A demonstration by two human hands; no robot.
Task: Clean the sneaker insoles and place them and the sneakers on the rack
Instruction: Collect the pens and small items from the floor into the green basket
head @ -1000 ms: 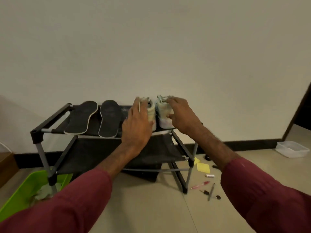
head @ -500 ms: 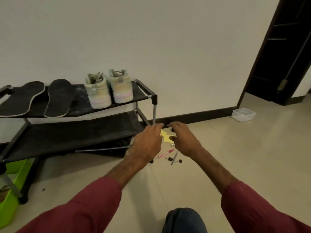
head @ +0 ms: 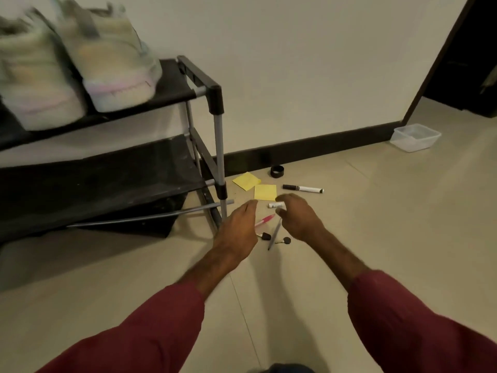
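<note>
Two pale pastel sneakers sit side by side on the top shelf of a black shoe rack [head: 213,94] at the far left, heels toward the viewer and blurred: the left sneaker [head: 35,84] is cut off by the picture edge and the right sneaker [head: 113,65] is just beside it, near the rack's right end. Below them the lower shelf [head: 94,179] is dark fabric, and a loose grey rod [head: 150,218] lies slanted under it, its right end by the rack's front leg. To the right of that leg, small things are scattered on the beige tiled floor: two yellow sticky notes [head: 265,192], a pink pen [head: 265,220], a grey pen [head: 274,235], a small white tube [head: 275,205], a black and white marker [head: 302,188] and a black ring [head: 277,171] near the dark skirting. The person's left hand [head: 238,232], in a maroon sleeve, hovers over the pink pen with fingers loosely curved and nothing in its grasp. The right hand [head: 300,222] hangs just beside it, fingers bent downward above the white tube and the grey pen, gripping nothing; whether a fingertip touches either one cannot be told. Farther right, a clear plastic container [head: 415,137] stands on the floor against the wall, next to a dark doorway [head: 470,63].
</note>
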